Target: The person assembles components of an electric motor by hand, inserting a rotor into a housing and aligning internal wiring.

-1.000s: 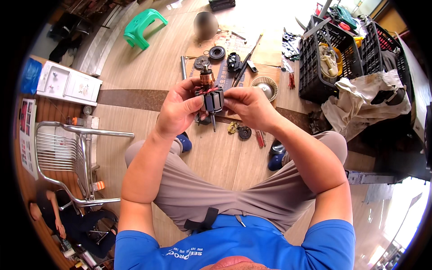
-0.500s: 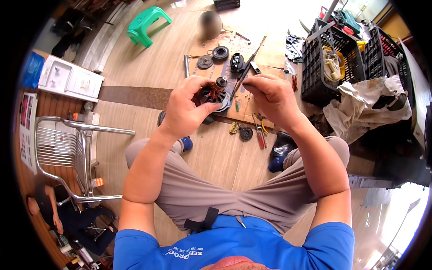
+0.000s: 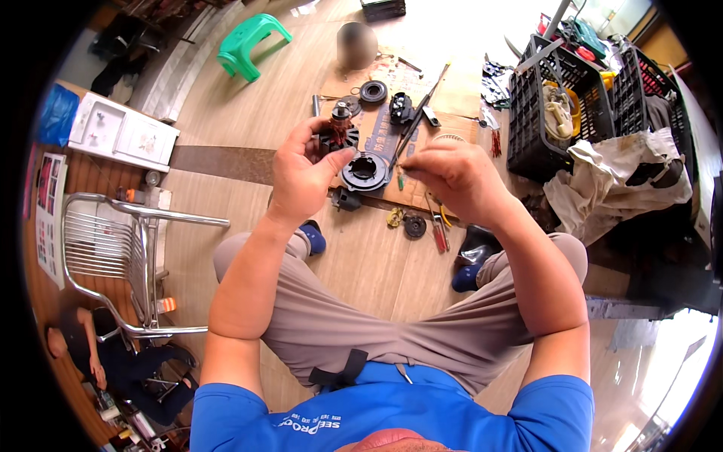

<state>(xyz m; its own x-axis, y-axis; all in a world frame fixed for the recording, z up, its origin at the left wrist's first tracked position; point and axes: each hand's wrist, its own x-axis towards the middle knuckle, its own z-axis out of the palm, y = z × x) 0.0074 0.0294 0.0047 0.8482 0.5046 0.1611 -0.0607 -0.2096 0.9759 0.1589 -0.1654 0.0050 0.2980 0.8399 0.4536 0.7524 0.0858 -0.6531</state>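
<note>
My left hand (image 3: 305,169) is closed round a motor armature (image 3: 343,128), a rotor with reddish copper windings and dark fan blades, its shaft end pointing up. Just below it lies a dark round motor housing (image 3: 366,172) with an open centre. My right hand (image 3: 463,177) is apart from the armature, thumb and fingers pinched together. Whatever is between those fingers is too small to make out. Close to its fingertips is a small green-handled tool (image 3: 401,181). Past its knuckles shows the rim of a pale round thing (image 3: 449,138).
Cardboard (image 3: 422,194) on the floor carries a black ring-shaped part (image 3: 373,92), a black plastic part (image 3: 401,109) and a long dark rod (image 3: 425,105). Red-handled pliers (image 3: 440,233) lie near my foot. Black crates (image 3: 527,143) stand right, a green stool (image 3: 245,45) far left.
My left hand has moved left and up with the armature, uncovering the housing. My right hand has shifted slightly down; the thin copper-coloured strand between the hands no longer shows.
</note>
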